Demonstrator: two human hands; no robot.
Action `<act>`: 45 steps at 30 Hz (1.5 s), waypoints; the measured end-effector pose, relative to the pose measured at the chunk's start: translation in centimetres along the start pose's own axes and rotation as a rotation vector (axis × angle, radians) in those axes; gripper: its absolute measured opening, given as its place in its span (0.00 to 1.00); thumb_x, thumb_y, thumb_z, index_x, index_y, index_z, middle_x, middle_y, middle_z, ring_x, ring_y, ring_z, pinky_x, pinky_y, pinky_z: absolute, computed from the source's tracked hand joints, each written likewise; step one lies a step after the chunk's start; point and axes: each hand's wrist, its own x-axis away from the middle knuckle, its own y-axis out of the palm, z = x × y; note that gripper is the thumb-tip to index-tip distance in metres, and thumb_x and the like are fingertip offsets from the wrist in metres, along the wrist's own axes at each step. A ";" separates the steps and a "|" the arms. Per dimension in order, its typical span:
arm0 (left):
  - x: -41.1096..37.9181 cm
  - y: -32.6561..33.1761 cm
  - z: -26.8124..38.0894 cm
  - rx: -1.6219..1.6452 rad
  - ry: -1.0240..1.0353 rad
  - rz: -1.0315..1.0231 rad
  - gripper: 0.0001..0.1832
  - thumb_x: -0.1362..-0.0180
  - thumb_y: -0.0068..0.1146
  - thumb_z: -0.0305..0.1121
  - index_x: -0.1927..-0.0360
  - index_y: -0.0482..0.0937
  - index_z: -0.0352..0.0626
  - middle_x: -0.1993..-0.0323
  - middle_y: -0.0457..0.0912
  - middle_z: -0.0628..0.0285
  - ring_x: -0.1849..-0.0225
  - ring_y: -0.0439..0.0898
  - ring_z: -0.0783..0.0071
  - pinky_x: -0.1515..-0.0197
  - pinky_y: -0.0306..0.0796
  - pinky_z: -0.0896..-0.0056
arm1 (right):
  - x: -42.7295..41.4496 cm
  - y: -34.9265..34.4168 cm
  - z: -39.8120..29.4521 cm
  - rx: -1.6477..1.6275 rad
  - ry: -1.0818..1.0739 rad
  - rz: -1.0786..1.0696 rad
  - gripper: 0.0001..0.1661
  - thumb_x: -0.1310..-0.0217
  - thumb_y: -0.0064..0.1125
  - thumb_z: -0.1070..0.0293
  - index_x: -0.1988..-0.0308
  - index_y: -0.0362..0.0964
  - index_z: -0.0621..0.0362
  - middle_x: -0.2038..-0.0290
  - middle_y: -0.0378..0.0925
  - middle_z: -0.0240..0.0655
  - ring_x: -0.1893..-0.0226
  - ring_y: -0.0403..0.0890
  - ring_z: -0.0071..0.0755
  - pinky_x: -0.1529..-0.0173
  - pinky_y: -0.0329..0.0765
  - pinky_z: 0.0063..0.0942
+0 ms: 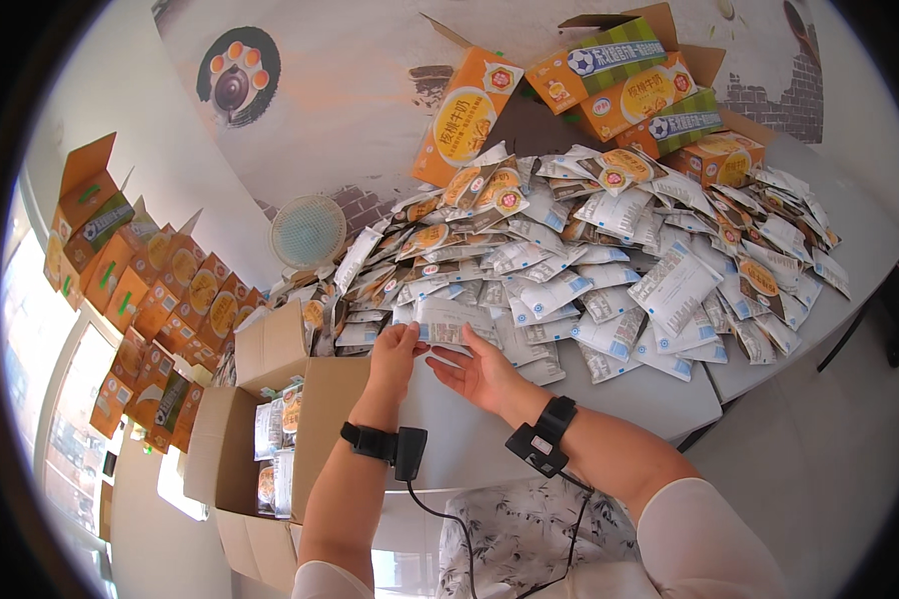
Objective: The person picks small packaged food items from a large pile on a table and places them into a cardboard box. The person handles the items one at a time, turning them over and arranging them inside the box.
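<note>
My left hand (397, 353) pinches the left end of a white printed pouch (449, 320) between thumb and fingers. At the pouch's lower right edge is my right hand (473, 367), palm turned up, its thumb against the pouch and its other fingers apart below. Whether the right hand also grips it is hard to tell. Just beyond both hands, a large heap of filled milk pouches (539, 292) covers much of the grey table (449, 427), some with white backs up, others with orange and brown fronts up. Both wrists carry black strapped devices with cables.
An open cardboard box (337, 419) holding pouches stands to the left of my left hand. Orange cartons (195, 292) are stacked at the far left. More orange cartons (637, 90) lean behind the heap. A round fan (307, 232) stands near the wall.
</note>
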 end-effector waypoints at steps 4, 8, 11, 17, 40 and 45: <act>4.4 1.3 1.1 -0.057 0.192 0.036 0.12 0.37 0.47 0.34 0.71 0.75 0.36 0.71 0.78 0.63 0.68 0.74 0.79 0.60 0.68 0.78 | 0.2 0.4 -0.2 -0.064 -0.096 -0.021 0.29 0.39 0.50 0.48 0.48 0.60 0.58 0.51 0.70 0.39 0.51 0.73 0.38 0.46 0.72 0.32; 6.7 1.0 -0.5 -0.270 0.467 0.052 0.13 0.38 0.48 0.33 0.72 0.74 0.34 0.67 0.79 0.63 0.66 0.73 0.80 0.60 0.66 0.79 | 0.8 1.2 -0.8 -0.003 -0.106 -0.056 0.24 0.40 0.53 0.53 0.50 0.63 0.57 0.56 0.74 0.35 0.53 0.75 0.31 0.47 0.73 0.31; 7.2 0.4 -0.7 -0.179 0.402 0.119 0.15 0.38 0.48 0.38 0.73 0.75 0.35 0.72 0.76 0.67 0.68 0.71 0.80 0.62 0.65 0.79 | 1.0 1.4 -0.7 0.081 -0.077 -0.078 0.22 0.41 0.55 0.58 0.51 0.65 0.57 0.56 0.75 0.35 0.55 0.76 0.31 0.49 0.73 0.30; 6.2 -0.4 1.1 0.076 0.139 0.210 0.19 0.38 0.47 0.47 0.73 0.74 0.41 0.77 0.73 0.71 0.71 0.68 0.85 0.65 0.62 0.80 | 0.4 0.6 -0.5 0.177 0.007 -0.094 0.23 0.43 0.56 0.66 0.48 0.63 0.58 0.54 0.74 0.35 0.53 0.76 0.32 0.50 0.75 0.32; 7.7 -1.4 0.8 0.195 0.114 0.208 0.14 0.38 0.49 0.38 0.74 0.77 0.40 0.81 0.68 0.76 0.79 0.60 0.89 0.75 0.54 0.84 | 0.6 1.1 -1.3 0.162 0.002 -0.080 0.27 0.35 0.39 0.48 0.47 0.63 0.57 0.50 0.72 0.34 0.52 0.75 0.32 0.48 0.72 0.37; 9.2 -2.7 0.7 0.093 0.172 0.118 0.14 0.38 0.49 0.37 0.75 0.78 0.39 0.80 0.72 0.73 0.76 0.64 0.87 0.72 0.58 0.83 | -0.1 1.1 -1.0 0.200 -0.029 -0.034 0.29 0.34 0.37 0.45 0.47 0.63 0.56 0.50 0.71 0.34 0.51 0.73 0.33 0.46 0.69 0.38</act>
